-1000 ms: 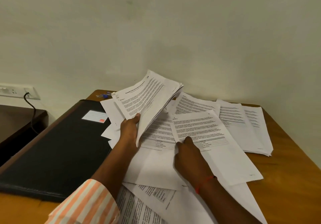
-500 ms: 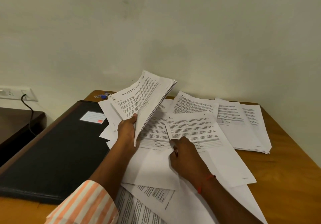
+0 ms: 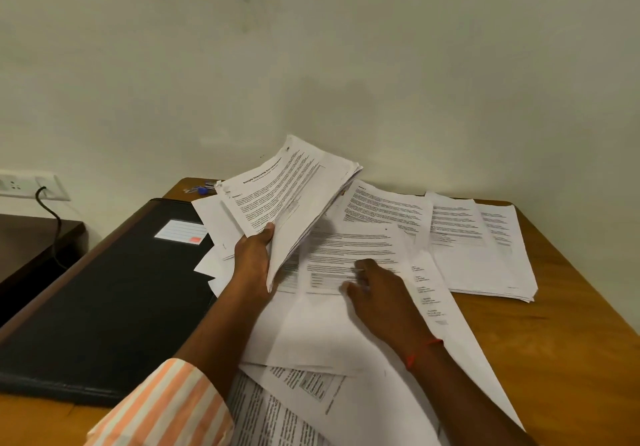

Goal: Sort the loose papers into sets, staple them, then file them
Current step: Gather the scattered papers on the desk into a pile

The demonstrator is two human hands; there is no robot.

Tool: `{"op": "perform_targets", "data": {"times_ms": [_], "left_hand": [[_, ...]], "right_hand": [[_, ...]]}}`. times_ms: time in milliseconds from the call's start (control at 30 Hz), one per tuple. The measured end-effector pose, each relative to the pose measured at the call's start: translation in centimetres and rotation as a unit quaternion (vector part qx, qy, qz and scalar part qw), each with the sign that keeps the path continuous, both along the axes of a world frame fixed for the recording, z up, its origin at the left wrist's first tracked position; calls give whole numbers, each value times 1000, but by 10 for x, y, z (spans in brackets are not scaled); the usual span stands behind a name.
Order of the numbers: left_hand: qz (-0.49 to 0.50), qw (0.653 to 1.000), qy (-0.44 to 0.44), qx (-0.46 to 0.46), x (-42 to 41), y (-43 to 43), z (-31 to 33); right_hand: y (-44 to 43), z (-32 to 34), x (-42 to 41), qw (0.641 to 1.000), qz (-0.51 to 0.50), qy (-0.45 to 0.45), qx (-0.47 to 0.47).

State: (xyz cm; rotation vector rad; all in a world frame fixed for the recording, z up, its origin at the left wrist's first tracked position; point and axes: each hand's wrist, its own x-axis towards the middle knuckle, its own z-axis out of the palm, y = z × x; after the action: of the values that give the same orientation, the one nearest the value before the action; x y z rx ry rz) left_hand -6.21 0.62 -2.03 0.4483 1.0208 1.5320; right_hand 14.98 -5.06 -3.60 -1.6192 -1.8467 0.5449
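Sorting looks to be the step: left hand (image 3: 252, 258) grips a sheaf (image 3: 287, 192) held up over the desk (image 3: 571, 341), right hand (image 3: 381, 296) presses relaxed fingers on a sheet (image 3: 349, 248) among the papers (image 3: 478, 248) strewn there; next, I'd say, draw that sheet free

Dim, warm room light, flat and slightly green.
Soft shadow on the wall (image 3: 311, 99); right hand (image 3: 381, 296) blurs at the fingertips (image 3: 358, 272), frame edges bow.

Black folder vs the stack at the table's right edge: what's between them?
Head view: a spread of loose papers, with the left hand gripping a raised sheaf and the right hand on one sheet.
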Motion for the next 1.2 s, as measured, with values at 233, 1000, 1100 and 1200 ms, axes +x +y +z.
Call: {"op": "perform_targets", "data": {"times_ms": [233, 1000, 1100, 1200], "left_hand": [[-3, 996, 89, 11, 3, 0, 1], [-3, 991, 130, 26, 22, -15, 7], [-5, 991, 130, 25, 23, -17, 7], [-11, 990, 138, 23, 24, -14, 4]], "right_hand": [[17, 5, 27, 992, -61, 30, 107], [74, 15, 62, 978, -206, 44, -2], [98, 27, 70, 965, -247, -3, -89], [109, 37, 67, 962, -240, 4, -132]]}}
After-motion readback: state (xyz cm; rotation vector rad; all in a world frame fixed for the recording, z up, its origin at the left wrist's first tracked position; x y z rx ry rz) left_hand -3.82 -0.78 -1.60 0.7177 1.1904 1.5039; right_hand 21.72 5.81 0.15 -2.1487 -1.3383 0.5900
